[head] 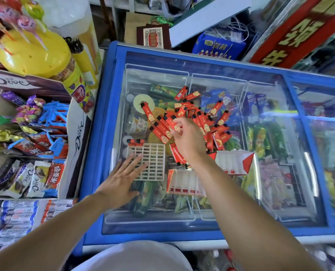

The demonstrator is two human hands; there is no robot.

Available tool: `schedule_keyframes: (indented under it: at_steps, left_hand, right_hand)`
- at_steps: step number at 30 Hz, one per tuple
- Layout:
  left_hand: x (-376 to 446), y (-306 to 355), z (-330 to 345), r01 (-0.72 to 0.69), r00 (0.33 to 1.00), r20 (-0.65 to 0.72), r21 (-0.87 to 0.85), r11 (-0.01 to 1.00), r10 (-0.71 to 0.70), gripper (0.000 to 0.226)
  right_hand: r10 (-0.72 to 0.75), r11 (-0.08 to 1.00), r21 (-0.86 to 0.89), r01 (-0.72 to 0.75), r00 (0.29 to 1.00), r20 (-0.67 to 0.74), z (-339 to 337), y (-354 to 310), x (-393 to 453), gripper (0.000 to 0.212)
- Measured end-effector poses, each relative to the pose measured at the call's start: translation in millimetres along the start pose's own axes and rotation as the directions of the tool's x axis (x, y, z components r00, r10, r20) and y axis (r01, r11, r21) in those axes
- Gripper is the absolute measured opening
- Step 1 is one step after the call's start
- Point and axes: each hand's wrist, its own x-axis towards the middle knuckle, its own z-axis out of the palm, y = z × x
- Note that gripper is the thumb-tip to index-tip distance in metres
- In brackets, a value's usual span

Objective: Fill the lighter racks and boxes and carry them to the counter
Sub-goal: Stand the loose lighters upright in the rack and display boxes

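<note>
Right hand [186,139] over lighters [199,118], grip seemingly hidden.

We see a bright, evenly lit scene with saturated colour and only soft, faint shadows. Just under the straight fingers [137,163] of the left hand [121,180], the glass lid [211,212] carries a pale, milky sheen that hazes whatever lies beneath it. Well to the right of the right hand's fingertips [175,129], narrow white glare streaks [311,173] run down the glass. Near the fingers we get fair sharpness; farther out, detail smears. The red sign [299,34] far above them is blurred, and the freezer's blue frame [96,153] bows from wide-angle distortion, strongest toward the corners.
</note>
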Motion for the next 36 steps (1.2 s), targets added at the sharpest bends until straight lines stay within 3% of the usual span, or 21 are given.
schedule_keyframes:
  at_steps: [3, 6, 8, 12, 17, 20, 23, 28, 36]
  left_hand:
    - [-2.9, -3.5, -1.1, 0.055, 0.997, -0.063, 0.025, 0.998, -0.053, 0.099]
    - [-3.7, 3.3, -1.4, 0.098, 0.989, -0.114, 0.070, 0.993, -0.090, 0.105]
    - [0.7, 18.8, -3.6, 0.071, 0.991, -0.115, 0.078, 0.994, -0.061, 0.108]
    - [18.0, 66.8, -9.8, -0.053, 0.990, -0.131, -0.010, 0.999, 0.051, 0.106]
    - [39.7, 106.1, -10.5, -0.082, 0.991, -0.109, -0.049, 0.995, 0.077, 0.107]
    - [42.0, 112.9, -6.2, -0.045, 0.996, -0.085, -0.041, 0.998, 0.041, 0.110]
    - [39.6, 113.5, -4.0, -0.036, 0.994, -0.101, -0.063, 0.997, 0.030, 0.114]
    - [33.1, 114.7, -10.1, 0.017, 0.995, -0.098, -0.100, 0.995, -0.027, 0.113]
    - [27.7, 113.9, -9.4, 0.077, 0.988, -0.116, -0.168, 0.983, -0.097, 0.118]
  right_hand:
    - [0.196, 0.975, -0.078, -0.208, 0.971, -0.137, -32.5, 42.9, 22.2, 0.036]
    - [0.374, 0.926, -0.051, -0.373, 0.928, 0.003, -36.5, 70.1, 37.5, 0.051]
    - [0.409, 0.912, 0.000, -0.411, 0.907, 0.102, -35.6, 74.6, 42.5, 0.051]
    - [0.409, 0.906, 0.054, -0.420, 0.901, 0.142, -46.4, 70.3, 47.7, 0.037]
    - [0.313, 0.924, 0.171, -0.343, 0.933, 0.177, -44.5, 64.6, 40.6, 0.024]
    - [0.174, 0.974, 0.094, -0.204, 0.949, 0.263, -31.8, 52.7, 30.8, 0.033]
    - [0.098, 0.975, 0.160, -0.158, 0.939, 0.329, -23.5, 42.4, 21.6, 0.040]
    - [0.248, 0.967, 0.033, -0.253, 0.963, 0.110, -33.5, 59.8, 18.6, 0.028]
    - [0.249, 0.958, -0.176, -0.227, 0.962, 0.113, -11.1, 47.9, -4.7, 0.053]
